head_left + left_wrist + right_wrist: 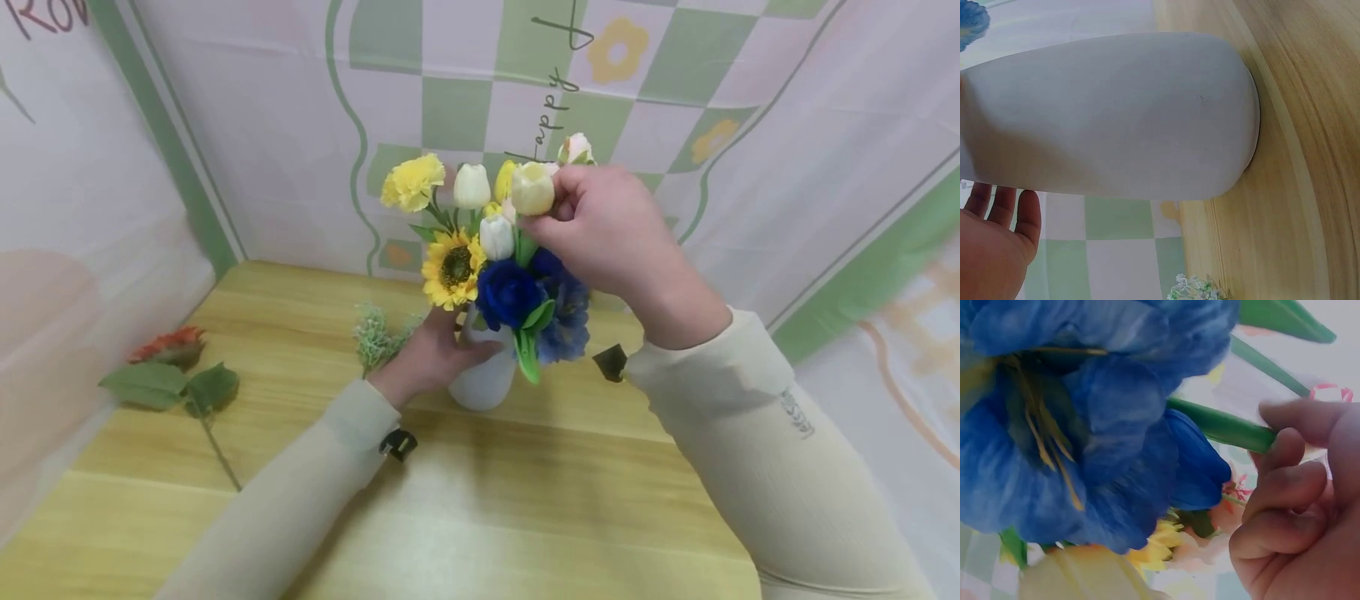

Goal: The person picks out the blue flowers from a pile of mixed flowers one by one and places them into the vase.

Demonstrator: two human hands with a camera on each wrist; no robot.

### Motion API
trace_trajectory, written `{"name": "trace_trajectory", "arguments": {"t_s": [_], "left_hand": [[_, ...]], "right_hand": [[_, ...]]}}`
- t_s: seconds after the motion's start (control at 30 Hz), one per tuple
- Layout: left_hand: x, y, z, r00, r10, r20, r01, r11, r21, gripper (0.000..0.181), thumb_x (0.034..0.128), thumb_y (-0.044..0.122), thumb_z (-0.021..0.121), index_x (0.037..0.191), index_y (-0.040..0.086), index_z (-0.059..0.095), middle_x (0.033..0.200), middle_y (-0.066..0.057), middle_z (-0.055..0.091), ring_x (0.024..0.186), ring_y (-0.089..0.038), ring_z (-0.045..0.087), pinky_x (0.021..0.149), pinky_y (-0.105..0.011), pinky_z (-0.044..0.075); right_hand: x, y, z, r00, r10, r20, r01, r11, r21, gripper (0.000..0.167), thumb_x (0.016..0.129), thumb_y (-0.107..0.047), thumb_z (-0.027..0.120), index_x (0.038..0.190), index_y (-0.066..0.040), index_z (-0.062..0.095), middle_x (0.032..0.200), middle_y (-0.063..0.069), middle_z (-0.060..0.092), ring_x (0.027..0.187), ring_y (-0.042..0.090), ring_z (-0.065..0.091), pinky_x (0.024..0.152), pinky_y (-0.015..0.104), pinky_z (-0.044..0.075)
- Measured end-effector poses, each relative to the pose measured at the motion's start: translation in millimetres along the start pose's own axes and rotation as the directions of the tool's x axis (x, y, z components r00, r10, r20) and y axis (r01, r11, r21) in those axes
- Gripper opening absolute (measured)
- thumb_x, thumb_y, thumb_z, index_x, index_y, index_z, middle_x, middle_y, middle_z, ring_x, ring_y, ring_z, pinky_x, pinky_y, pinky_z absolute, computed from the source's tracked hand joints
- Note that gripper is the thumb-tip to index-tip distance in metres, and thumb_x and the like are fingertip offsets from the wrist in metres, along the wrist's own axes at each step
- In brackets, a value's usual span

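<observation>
A white vase (480, 387) stands upright on the wooden table, packed with artificial flowers. My left hand (426, 354) grips its upper part, thumb across the front; in the left wrist view, fingertips (1029, 215) lie along the side of the vase (1122, 119). Above the bouquet, my right hand (611, 229) pinches a pale yellow tulip (532, 190) just below its head. The right wrist view has thumb and fingers on a green stem (1222, 425), beside a large blue flower (1110, 425). Around it are a sunflower (454, 267), a blue rose (512, 293) and white tulips (472, 186).
An orange-red flower (176, 346) with green leaves lies at the table's left side. A pale green sprig (375, 337) lies just left of the vase, partly behind my left hand. A checked fabric backdrop (457, 112) rises behind the wooden table (465, 517).
</observation>
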State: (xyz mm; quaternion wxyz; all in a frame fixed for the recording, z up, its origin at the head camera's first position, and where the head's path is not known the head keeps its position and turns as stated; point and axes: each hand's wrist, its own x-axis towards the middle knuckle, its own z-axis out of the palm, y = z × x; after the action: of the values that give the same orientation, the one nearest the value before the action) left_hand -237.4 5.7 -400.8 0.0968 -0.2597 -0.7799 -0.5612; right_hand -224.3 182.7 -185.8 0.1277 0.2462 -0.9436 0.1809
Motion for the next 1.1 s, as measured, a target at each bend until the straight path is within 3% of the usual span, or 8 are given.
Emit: {"name": "trace_trajectory", "arguments": {"t_s": [0.17,0.23,0.4,0.53,0.73,0.83,1.0,1.1], "left_hand": [[0.9,-0.3,0.9,1.000,0.017,-0.003,-0.017,1.000,-0.018,0.091,0.0869,0.030,0.079,0.156,0.034,0.021,0.155,0.010,0.032,0.141,-0.012,0.030,0.112,-0.044,0.030],[1.2,-1.3,1.5,1.000,0.028,-0.003,-0.028,0.999,-0.026,0.090,0.0870,0.030,0.079,0.156,0.035,0.022,0.155,0.010,0.032,0.141,-0.012,0.030,0.112,-0.044,0.030],[0.9,-1.5,2.2,1.000,0.026,-0.004,-0.026,0.999,-0.028,0.088,0.0870,0.032,0.079,0.155,0.035,0.023,0.154,0.009,0.034,0.140,-0.013,0.032,0.111,-0.047,0.032],[0.2,-0.6,1.6,1.000,-0.001,-0.009,0.001,1.000,-0.008,0.088,0.0868,0.033,0.079,0.155,0.034,0.025,0.153,0.010,0.036,0.138,-0.013,0.035,0.109,-0.045,0.035],[2.0,0.0,2.9,0.999,0.036,-0.011,-0.036,0.999,-0.031,0.088,0.0864,0.027,0.080,0.155,0.036,0.025,0.152,0.011,0.036,0.138,-0.011,0.034,0.110,-0.043,0.033],[2.4,0.4,3.0,0.998,0.050,-0.022,-0.051,0.998,-0.043,0.091,0.0855,0.024,0.081,0.155,0.037,0.023,0.153,0.010,0.035,0.139,-0.013,0.034,0.111,-0.045,0.032],[-0.6,0.8,2.8,0.999,0.015,-0.030,-0.015,1.000,-0.009,0.089,0.0857,0.029,0.081,0.155,0.034,0.026,0.152,0.008,0.037,0.134,-0.017,0.040,0.107,-0.047,0.038],[-2.3,0.4,3.0,0.999,-0.018,-0.035,0.018,1.000,0.005,0.087,0.0860,0.031,0.080,0.155,0.032,0.028,0.152,0.008,0.038,0.133,-0.020,0.042,0.104,-0.049,0.041]], "right_hand": [[0.9,-0.9,6.4,0.996,-0.022,0.085,0.037,0.983,-0.178,0.024,0.094,-0.026,0.058,0.083,-0.008,0.069,0.079,0.006,0.067,0.079,0.027,0.058,0.071,0.042,0.046],[-1.0,-1.7,6.2,0.997,0.024,0.080,-0.012,0.989,-0.148,0.023,0.093,-0.030,0.061,0.094,-0.008,0.068,0.082,0.007,0.067,0.078,0.027,0.059,0.070,0.042,0.047],[-5.5,-4.5,3.8,0.995,0.006,-0.099,-0.003,1.000,0.031,0.044,0.092,-0.039,0.068,0.123,-0.009,0.061,0.078,0.007,0.061,0.068,0.021,0.055,0.064,0.036,0.044],[-3.3,-3.9,8.7,0.978,-0.100,-0.184,0.096,0.995,-0.032,0.033,0.095,-0.033,0.063,0.115,-0.007,0.067,0.070,0.004,0.060,0.063,0.020,0.055,0.061,0.035,0.045],[-5.1,-3.2,9.8,0.994,-0.059,-0.094,0.050,0.994,-0.097,0.024,0.095,-0.033,0.059,0.096,-0.010,0.066,0.065,0.003,0.057,0.066,0.025,0.056,0.061,0.038,0.043],[-9.7,-4.5,6.7,0.997,-0.054,-0.051,0.049,0.994,-0.097,0.034,0.096,-0.038,0.062,0.111,-0.008,0.065,0.072,0.003,0.061,0.068,0.024,0.058,0.063,0.039,0.046],[-43.0,5.2,-0.8,0.980,0.035,-0.197,0.000,0.984,0.176,0.047,0.097,-0.037,0.063,0.136,-0.011,0.056,0.072,0.006,0.061,0.058,0.019,0.052,0.053,0.032,0.044],[-74.9,24.7,4.9,0.908,0.137,-0.395,0.036,0.916,0.399,0.032,0.096,-0.020,0.065,0.125,-0.008,0.064,0.064,0.008,0.057,0.050,0.018,0.047,0.043,0.025,0.039]]}}
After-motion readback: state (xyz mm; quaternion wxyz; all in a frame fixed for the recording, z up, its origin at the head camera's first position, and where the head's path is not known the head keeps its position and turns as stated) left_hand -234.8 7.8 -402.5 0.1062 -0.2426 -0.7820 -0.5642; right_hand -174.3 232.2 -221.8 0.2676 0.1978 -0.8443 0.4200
